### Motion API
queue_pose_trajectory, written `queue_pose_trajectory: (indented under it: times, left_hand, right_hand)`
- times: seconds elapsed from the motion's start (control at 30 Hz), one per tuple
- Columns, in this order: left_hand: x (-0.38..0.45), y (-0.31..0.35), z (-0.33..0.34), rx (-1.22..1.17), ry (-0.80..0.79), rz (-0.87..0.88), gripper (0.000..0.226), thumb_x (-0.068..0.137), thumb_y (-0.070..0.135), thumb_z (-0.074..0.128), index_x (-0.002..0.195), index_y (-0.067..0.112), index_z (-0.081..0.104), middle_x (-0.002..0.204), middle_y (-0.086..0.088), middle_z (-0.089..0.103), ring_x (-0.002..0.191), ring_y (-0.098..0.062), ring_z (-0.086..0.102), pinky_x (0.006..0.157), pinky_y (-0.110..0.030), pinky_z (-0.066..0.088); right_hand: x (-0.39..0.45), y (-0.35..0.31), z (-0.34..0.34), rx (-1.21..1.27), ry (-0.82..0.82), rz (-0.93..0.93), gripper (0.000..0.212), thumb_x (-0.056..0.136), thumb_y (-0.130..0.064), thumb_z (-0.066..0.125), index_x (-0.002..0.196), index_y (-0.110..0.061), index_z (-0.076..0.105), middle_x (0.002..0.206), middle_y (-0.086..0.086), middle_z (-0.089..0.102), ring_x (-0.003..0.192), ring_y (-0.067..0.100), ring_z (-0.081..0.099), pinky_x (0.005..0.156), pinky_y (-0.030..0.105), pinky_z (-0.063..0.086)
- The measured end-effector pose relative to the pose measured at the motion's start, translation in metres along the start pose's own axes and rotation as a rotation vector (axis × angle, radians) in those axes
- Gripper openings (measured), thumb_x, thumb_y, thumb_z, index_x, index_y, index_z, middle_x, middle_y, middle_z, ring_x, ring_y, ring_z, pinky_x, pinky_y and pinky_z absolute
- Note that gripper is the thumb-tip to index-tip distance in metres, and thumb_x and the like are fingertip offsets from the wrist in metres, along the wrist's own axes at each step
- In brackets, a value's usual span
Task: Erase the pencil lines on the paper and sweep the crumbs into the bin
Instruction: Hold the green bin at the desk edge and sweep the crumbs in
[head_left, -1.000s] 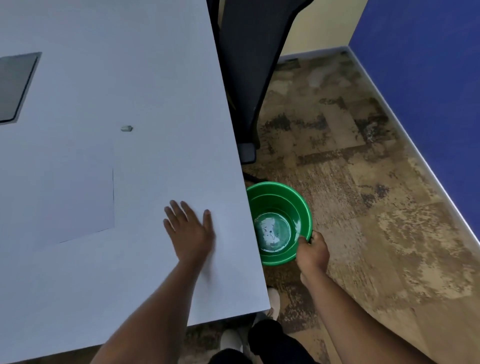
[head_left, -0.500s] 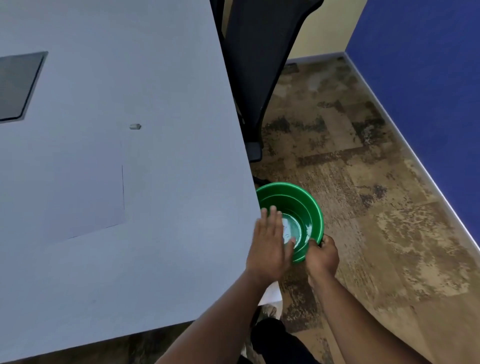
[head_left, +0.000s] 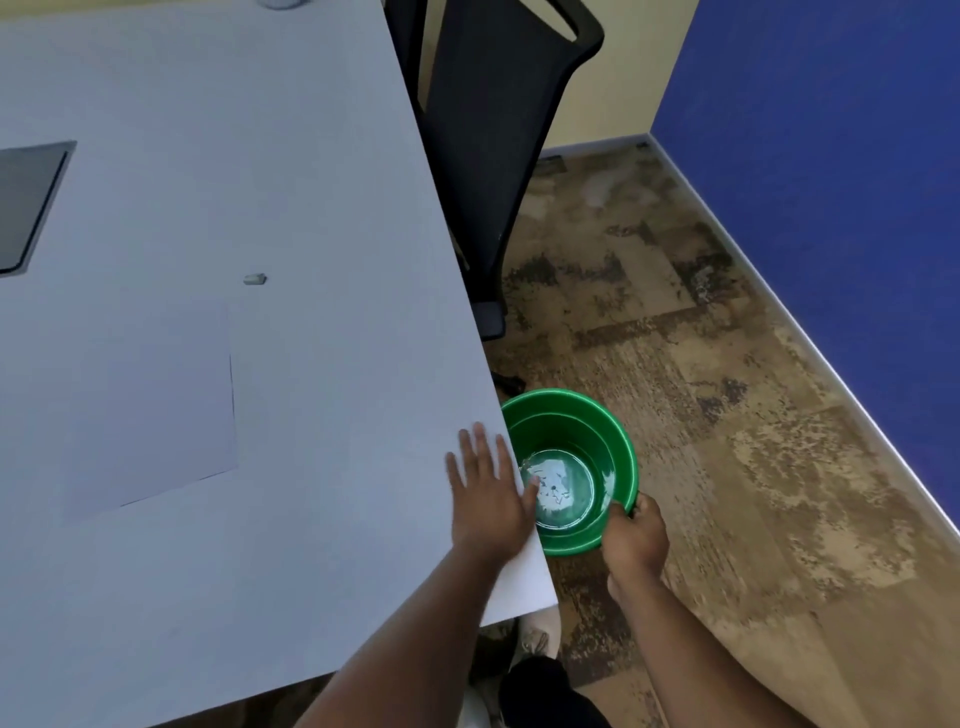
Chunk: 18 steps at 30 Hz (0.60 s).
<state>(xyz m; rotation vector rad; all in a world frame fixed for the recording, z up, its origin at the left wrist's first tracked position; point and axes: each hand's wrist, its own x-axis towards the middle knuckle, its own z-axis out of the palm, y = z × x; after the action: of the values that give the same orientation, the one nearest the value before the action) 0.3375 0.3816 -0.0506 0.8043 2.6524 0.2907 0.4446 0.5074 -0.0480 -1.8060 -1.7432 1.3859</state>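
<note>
A white sheet of paper (head_left: 150, 410) lay flat on the bench, its right edge marked by a thin dark shadow; no pencil lines could be made out on it. A small pale eraser (head_left: 255, 279) rested just beyond the sheet's far right corner, apart from it. A round green bin (head_left: 613, 441) sat upright, mouth open, tight against the bench's right edge and below its top. Pale scraps and dark specks lay on its bottom.

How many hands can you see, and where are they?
2. The left hand lies flat at the table edge; the right hand grips the green bin rim beside it.
</note>
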Motion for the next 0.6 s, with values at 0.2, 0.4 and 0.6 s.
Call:
queue_pose_trajectory:
  times: [0.2,0.4,0.6]
  left_hand:
    - [-0.024,0.039,0.009,-0.138,-0.091,0.352,0.075,0.102,0.051,0.012,0.165,0.011,0.010,0.173,-0.012,-0.003,0.150,-0.028,-0.028,0.128,-0.046,-0.007]
    - [-0.044,0.060,0.005,-0.298,-0.068,0.326,0.062,0.108,0.030,0.042,0.164,0.015,0.023,0.173,-0.007,0.006,0.159,-0.031,-0.009,0.127,-0.038,-0.003]
    - [-0.058,0.088,0.014,-0.418,-0.054,0.181,0.069,0.106,0.033,0.044,0.165,0.013,0.013,0.173,-0.010,-0.003,0.159,-0.030,-0.009,0.127,-0.038,-0.001]
  right_hand:
    - [-0.013,0.001,-0.024,-0.018,0.097,-0.020,0.013,0.096,-0.015,0.053,0.107,-0.014,0.060,0.091,0.007,0.064,0.074,0.027,0.058,0.057,0.028,0.040]
    - [-0.021,0.009,-0.057,0.039,0.219,-0.010,0.017,0.097,-0.016,0.054,0.110,-0.008,0.060,0.100,0.014,0.067,0.079,0.027,0.055,0.066,0.031,0.037]
    - [-0.026,0.015,-0.091,0.153,0.292,-0.016,0.019,0.097,-0.011,0.054,0.114,-0.007,0.061,0.097,0.005,0.059,0.085,0.021,0.051,0.073,0.027,0.034]
